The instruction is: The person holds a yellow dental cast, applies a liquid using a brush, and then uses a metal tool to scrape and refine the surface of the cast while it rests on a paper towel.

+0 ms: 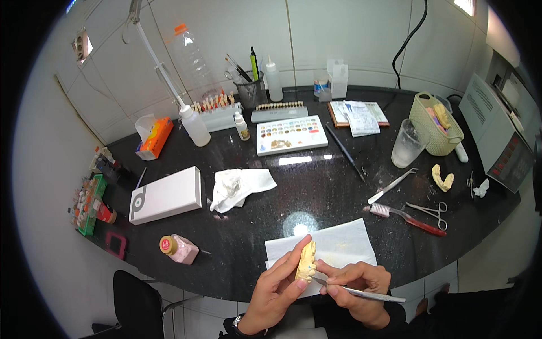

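Observation:
My left hand (275, 291) grips a yellow plaster dental model (306, 261) between thumb and fingers, just above the near edge of the black table. My right hand (359, 288) pinches a thin metal instrument (361, 292) whose tip touches the lower part of the model. Both hands hover over a white paper towel (344, 246) spread on the table.
On the black table (265, 209) lie a crumpled tissue (240, 186), a white box (165, 195), a small pink jar (179, 248), a palette tray (291, 134), a red-handled toothbrush (406, 217), scissors (432, 212), a metal spatula (392, 185), another plaster model (442, 178), a plastic cup (407, 144) and a woven basket (436, 123).

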Demonstrator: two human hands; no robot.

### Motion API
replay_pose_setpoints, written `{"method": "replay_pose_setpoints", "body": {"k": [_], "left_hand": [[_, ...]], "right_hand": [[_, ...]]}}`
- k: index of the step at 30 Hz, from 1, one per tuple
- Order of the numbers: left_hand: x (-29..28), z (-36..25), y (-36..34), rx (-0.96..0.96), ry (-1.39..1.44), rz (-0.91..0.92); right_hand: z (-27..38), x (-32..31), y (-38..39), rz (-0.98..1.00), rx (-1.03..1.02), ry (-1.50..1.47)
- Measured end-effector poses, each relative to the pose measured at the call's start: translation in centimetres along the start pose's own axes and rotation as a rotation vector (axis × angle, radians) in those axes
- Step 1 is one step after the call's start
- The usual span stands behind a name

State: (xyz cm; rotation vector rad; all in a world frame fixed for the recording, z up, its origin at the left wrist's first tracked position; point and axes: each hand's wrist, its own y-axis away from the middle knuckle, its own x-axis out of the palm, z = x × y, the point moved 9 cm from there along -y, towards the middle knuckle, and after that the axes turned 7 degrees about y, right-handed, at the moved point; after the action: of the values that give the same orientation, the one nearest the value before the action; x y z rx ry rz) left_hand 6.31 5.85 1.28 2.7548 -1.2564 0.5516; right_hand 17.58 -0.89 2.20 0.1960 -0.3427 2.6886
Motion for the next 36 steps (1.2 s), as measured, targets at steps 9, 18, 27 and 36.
{"method": "replay_pose_setpoints", "body": {"k": [9,18,27,36], "left_hand": [[0.21,-0.31,-0.27,0.064,-0.013,-0.012],[-0.12,0.35,0.00,0.060,0.052,-0.046],[-0.14,0.25,0.06,0.083,0.070,-0.088],[-0.14,0.44,0.02,0.058,0.092,-0.125]], "right_hand": [[-0.07,-0.72,0.51,-0.092,-0.113,0.033],[0.13,-0.44,0.14,-0.072,-0.071,-0.013],[0.24,-0.38,0.25,-0.075,-0.110,-0.023],[0.00,0.03,0.38,-0.008,-0.100,0.047]]}}
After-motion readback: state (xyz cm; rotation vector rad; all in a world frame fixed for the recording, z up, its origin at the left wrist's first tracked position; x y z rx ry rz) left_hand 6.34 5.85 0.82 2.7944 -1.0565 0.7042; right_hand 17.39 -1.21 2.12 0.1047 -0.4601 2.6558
